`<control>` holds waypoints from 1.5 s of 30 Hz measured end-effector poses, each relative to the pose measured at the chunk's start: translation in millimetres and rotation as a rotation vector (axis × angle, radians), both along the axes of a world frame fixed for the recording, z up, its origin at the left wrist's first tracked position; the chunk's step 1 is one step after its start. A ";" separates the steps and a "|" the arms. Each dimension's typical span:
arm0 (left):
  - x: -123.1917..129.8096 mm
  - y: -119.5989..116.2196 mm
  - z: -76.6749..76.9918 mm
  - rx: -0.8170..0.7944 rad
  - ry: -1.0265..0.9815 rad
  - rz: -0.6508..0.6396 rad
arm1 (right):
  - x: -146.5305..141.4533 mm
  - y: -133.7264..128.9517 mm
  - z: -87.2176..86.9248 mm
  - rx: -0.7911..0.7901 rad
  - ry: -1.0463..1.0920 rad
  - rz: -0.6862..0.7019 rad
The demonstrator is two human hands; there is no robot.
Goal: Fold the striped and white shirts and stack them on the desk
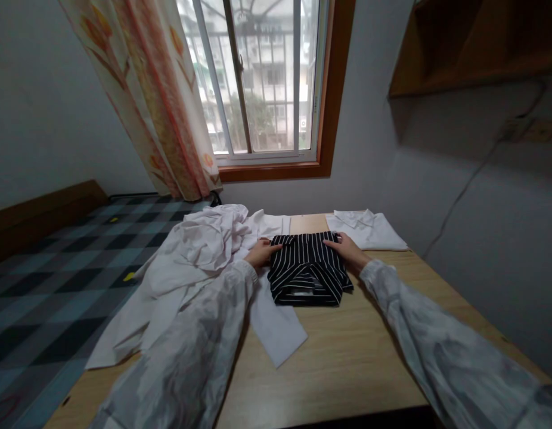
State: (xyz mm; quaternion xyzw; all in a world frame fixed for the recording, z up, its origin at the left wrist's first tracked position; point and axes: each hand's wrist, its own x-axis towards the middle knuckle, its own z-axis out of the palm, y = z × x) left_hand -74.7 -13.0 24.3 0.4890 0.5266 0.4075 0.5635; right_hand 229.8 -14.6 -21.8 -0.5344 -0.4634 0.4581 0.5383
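A black shirt with white stripes (303, 256) lies folded into a compact block on the wooden table, its collar end toward me. My left hand (260, 252) grips its far left edge, thumb on top and the other fingers mostly hidden. At the far right edge my right hand (346, 249) holds it the same way, thumb over the cloth. Part of a white garment, with a flat white sleeve (278, 333), sticks out under and beside the shirt's left side.
Crumpled white clothes (204, 244) are heaped on the table's left. A folded white shirt (368, 229) sits at the back right corner. The wooden table (329, 363) adjoins a bed with a checked sheet (47, 280). A cable (459, 193) hangs along the right wall.
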 end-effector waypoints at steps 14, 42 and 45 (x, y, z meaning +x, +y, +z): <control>-15.6 -105.8 22.2 0.914 0.809 -0.517 | 1.3 -118.7 34.1 0.599 -0.740 0.246; 3.0 -112.5 5.7 1.024 0.893 -0.502 | -1.3 -113.2 23.5 0.584 -1.026 0.177; -5.7 -101.0 12.3 1.053 0.944 -0.611 | 0.5 -117.1 29.6 0.560 -1.068 0.255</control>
